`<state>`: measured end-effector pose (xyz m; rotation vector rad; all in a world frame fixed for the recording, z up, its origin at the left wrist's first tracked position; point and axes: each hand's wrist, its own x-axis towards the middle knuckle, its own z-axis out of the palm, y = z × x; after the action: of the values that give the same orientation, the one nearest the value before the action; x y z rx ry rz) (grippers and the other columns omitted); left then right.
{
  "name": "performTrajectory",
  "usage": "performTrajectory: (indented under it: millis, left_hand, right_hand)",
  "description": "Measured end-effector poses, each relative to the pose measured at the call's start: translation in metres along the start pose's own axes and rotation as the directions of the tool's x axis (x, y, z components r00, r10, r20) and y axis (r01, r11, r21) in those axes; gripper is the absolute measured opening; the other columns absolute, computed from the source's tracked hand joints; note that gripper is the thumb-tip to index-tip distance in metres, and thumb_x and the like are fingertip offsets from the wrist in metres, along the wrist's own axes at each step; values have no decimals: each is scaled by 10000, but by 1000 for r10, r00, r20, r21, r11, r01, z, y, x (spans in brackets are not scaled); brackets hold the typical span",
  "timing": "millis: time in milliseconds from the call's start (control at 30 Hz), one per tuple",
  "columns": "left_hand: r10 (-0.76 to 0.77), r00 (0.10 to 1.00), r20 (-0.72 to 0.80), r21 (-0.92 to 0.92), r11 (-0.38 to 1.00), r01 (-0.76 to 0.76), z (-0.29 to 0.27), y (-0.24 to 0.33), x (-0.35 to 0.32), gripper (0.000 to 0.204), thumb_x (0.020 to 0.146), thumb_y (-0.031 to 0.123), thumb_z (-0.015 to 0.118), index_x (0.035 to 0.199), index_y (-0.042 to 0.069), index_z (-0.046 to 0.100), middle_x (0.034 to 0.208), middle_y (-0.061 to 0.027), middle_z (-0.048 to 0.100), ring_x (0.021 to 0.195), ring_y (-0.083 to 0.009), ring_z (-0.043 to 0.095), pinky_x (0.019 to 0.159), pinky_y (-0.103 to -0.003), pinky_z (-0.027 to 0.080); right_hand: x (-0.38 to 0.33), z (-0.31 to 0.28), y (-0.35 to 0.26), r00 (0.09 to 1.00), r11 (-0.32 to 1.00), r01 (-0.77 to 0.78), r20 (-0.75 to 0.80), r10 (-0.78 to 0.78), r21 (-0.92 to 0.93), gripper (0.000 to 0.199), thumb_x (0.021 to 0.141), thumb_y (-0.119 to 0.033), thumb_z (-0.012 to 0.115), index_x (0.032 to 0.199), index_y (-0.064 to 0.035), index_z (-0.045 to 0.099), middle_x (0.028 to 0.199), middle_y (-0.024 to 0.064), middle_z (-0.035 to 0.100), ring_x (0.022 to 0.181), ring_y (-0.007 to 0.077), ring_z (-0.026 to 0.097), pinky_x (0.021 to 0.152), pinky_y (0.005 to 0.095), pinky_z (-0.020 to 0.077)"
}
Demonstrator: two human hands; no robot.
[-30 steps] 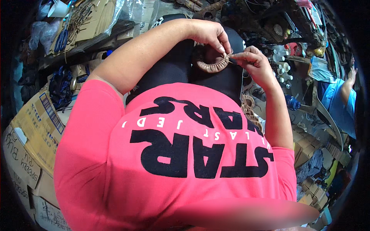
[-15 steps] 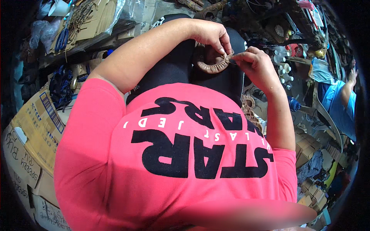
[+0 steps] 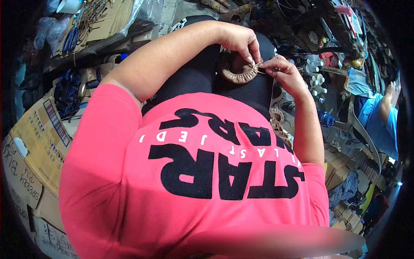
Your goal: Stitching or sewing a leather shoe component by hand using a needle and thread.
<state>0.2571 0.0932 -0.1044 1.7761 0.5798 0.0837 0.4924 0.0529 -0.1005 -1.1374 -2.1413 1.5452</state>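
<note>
A brown leather moccasin shoe (image 3: 239, 78) with a gathered, puckered rim rests on my dark-clothed thighs. My left hand (image 3: 243, 42) reaches over from above, and its thumb and fingers pinch the shoe's edge at the right end of the gathers. Beside it my right hand (image 3: 285, 74) has thumb and forefinger pressed together at that same edge. A thin pale strand, perhaps thread or lace, loops near the right fingertips. Whatever else lies within the right hand's curled fingers is hidden.
Blue-handled scissors (image 3: 70, 40) lie on cardboard at the upper left. Several white bottles (image 3: 317, 78) stand to my right, near more brown shoe pieces (image 3: 278, 116). Cardboard boxes (image 3: 45, 134) sit at my left. At the far right is another person's blue garment (image 3: 379, 118).
My right hand has shifted slightly right, and the pale strand now shows more as a loop. The shoe has moved a little to the right; my left hand keeps its pinch.
</note>
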Motion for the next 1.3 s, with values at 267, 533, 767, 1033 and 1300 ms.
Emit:
performTrajectory:
  millis: [267,533,767,1033,1300]
  left_hand:
    - [-64,995,-76,-37,997,61,7,3,-1,225,763,86,670,982,40,682,904,-55,668,836,-113,604,768,-265,476]
    - [296,754,-587,436,900,-14,38,-7,-45,338,743,-73,492,1010,77,636,985,-122,540,845,-253,578,782,-324,459]
    - [202,712,-673,370,925,87,69,5,-71,193,710,48,676,886,123,699,731,-38,547,788,-223,561,688,-310,446]
    - [321,631,-706,537,824,182,70,-2,-61,192,720,93,671,879,194,715,712,-22,517,766,-209,505,688,-336,396]
    - [340,649,-681,536,835,125,65,-13,-55,249,718,82,666,908,233,721,725,-29,482,749,-221,483,691,-339,401]
  right_hand:
    - [-1,17,-12,989,993,23,-144,-40,-116,185,753,-44,686,937,-64,697,791,16,606,781,121,535,742,250,430]
    - [-19,34,-29,949,959,31,-292,-116,-282,209,766,-44,671,961,-117,695,712,59,489,652,169,495,608,268,421]
    - [-29,46,-35,949,878,-16,-284,-137,-479,310,770,-20,618,1044,-157,667,737,82,479,693,236,505,674,330,410]
    - [-33,46,-19,959,943,-40,-277,-57,-330,426,737,47,561,1083,-180,663,749,35,500,775,167,519,785,301,406]
    - [-14,17,-6,995,998,-18,-96,12,-62,498,715,156,473,1051,-145,683,843,29,503,802,134,505,776,223,422]
